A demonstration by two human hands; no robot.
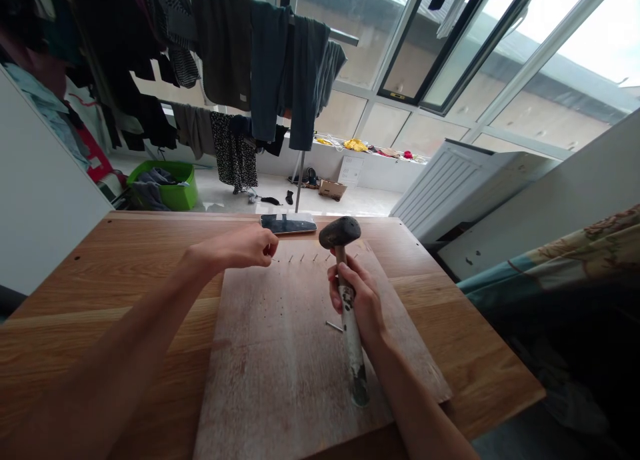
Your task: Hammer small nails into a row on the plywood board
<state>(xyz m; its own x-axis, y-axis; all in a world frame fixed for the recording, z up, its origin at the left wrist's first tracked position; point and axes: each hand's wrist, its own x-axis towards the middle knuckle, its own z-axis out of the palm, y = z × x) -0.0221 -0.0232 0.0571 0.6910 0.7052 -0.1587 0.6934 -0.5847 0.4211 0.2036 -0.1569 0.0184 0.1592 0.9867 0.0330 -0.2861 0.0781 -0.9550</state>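
Note:
A worn wooden board (280,353) lies on a wooden table (100,273). Several nails (309,257) stand in a row near the board's far edge. My left hand (245,247) is closed in a pinch at the left end of that row, holding a small nail upright on the board. My right hand (357,300) is wrapped round the handle of a hammer (345,273), whose dark head hangs above the right part of the row. A loose nail (334,326) lies flat on the board just left of the hammer handle.
A phone (289,224) lies at the table's far edge. Beyond stand a clothes rack with hanging garments (270,67), a green laundry basket (167,185), white panels (450,180) at right, and patterned fabric (565,260) beside the table's right side.

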